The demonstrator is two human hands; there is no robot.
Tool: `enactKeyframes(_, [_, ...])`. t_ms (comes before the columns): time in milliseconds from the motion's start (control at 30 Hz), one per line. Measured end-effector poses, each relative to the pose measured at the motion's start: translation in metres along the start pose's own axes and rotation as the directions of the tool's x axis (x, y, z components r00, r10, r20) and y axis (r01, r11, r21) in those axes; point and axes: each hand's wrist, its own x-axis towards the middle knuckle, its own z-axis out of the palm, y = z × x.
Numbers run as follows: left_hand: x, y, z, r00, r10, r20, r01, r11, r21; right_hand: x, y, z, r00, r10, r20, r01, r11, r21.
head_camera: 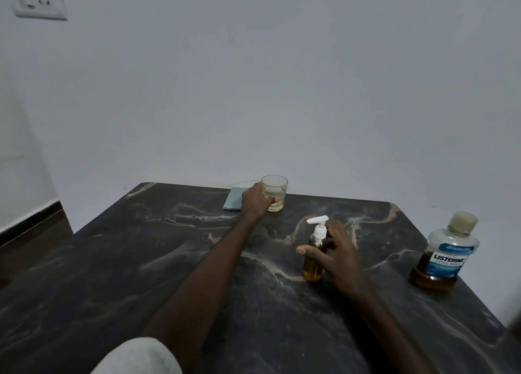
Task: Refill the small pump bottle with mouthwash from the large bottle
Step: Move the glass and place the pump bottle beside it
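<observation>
Left hand (255, 201) wrapped around glass (275, 192), right hand (339, 253) loosely cupping pump bottle (315, 256)

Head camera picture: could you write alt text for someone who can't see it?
A person's left hand grips a clear glass while the right hand wraps loosely around a small pump bottle of amber liquid on a dark marbled table. A capped Listerine bottle stands untouched at the right edge, against a plain pale wall.
</observation>
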Motion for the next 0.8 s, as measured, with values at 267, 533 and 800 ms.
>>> enactKeyframes(267, [0.044, -0.021, 0.011, 0.997, 0.03, 0.076, -0.016, 0.983, -0.182, 0.004, 0.013, 0.0, 1.0, -0.024, -0.02, 0.024, 1.0, 0.002])
enactKeyframes(533, [0.062, -0.026, 0.01, 0.983, 0.017, 0.181, 0.003, 0.994, -0.11, 0.004, 0.013, 0.0, 1.0, -0.009, -0.027, 0.008, 0.999, -0.052])
enactKeyframes(800, [0.022, -0.014, 0.002, 0.992, -0.121, 0.029, 0.124, 0.982, -0.141, 0.002, 0.012, -0.001, 0.999, 0.032, -0.017, -0.034, 0.99, -0.137])
